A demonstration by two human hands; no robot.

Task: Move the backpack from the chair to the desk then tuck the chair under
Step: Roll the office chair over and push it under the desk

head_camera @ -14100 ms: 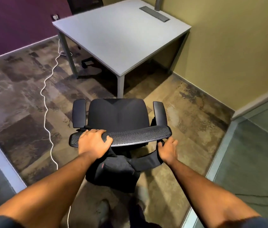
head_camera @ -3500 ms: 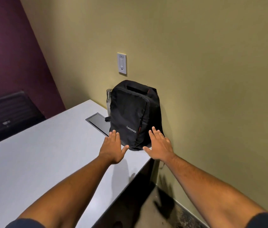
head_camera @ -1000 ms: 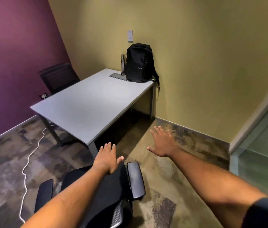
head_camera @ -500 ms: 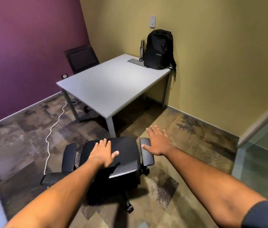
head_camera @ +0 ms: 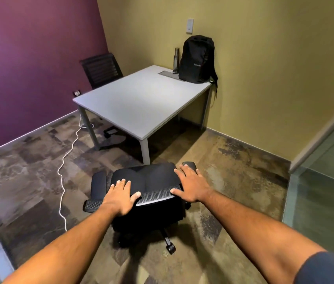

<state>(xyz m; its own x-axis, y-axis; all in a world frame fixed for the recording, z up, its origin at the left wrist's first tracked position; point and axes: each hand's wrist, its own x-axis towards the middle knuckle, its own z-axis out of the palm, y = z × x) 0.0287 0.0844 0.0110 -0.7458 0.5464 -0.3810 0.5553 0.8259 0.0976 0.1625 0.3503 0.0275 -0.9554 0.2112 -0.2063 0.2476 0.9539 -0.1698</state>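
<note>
The black backpack (head_camera: 197, 58) stands upright on the far right corner of the grey desk (head_camera: 141, 103), leaning on the yellow wall. The black office chair (head_camera: 147, 178) stands on the carpet just in front of the desk's near corner leg, its seat bare and its back towards me. My left hand (head_camera: 121, 196) lies flat on the top edge of the mesh backrest (head_camera: 157, 196), fingers spread. My right hand (head_camera: 190, 186) is spread over the backrest's right end and the right armrest (head_camera: 190, 165). Neither hand is curled around anything.
A metal bottle (head_camera: 176, 60) stands beside the backpack. A second black chair (head_camera: 102, 69) sits behind the desk by the purple wall. A white cable (head_camera: 67, 160) trails over the floor to the left. A glass partition (head_camera: 326, 191) bounds the right side.
Both hands have come down from the air onto the chair's backrest. The chair now sits squarely below me, closer to the desk's corner in view.
</note>
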